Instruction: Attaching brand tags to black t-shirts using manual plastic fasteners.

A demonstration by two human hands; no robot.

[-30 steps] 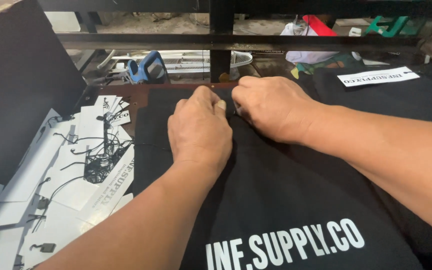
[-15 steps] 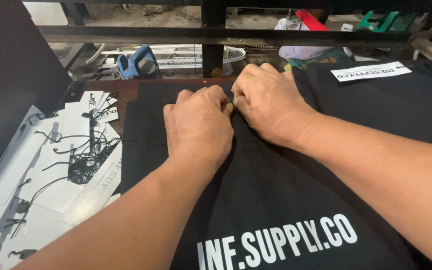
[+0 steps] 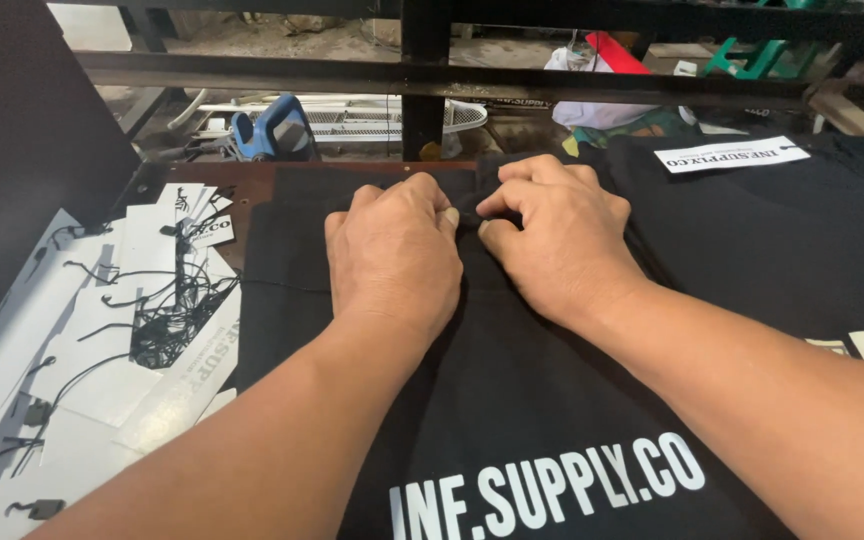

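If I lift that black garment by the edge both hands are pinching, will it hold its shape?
Probably not. The black garment lies flat with soft creases where the left hand and right hand bunch it, so it likely droops. It looks light, and pushing it would probably wrinkle it rather than slide it.

The left hand (image 3: 392,255) is now pressed flatter on the black garment (image 3: 552,400), its thumb brought against the right hand (image 3: 557,240). The right hand's fingers are curled tighter, pinching the fabric at the garment's top edge.
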